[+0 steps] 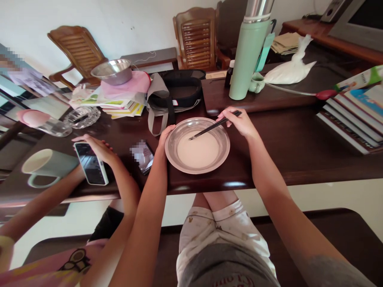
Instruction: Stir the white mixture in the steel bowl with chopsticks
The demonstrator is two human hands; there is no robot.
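Note:
A round metal bowl point(172, 162) stands on the table near its front edge, holding a smooth, milky-white liquid point(199, 151). My left hand point(165, 136) grips the bowl's left rim; part of its fingers is hidden by the rim. Above the bowl's right side, my right hand point(237, 121) is closed around a pair of black chopsticks point(212, 127). Their tips point down and left, at the surface of the liquid. Whitish residue coats the bowl's inner wall.
Left of me another person's hands hold a phone point(89, 163), beside a large mug point(49, 165). A second phone point(145, 157) lies near my left forearm. Behind the bowl are a black-and-grey bag point(179, 93) and a green thermos point(247, 59). Books point(356, 115) are stacked right.

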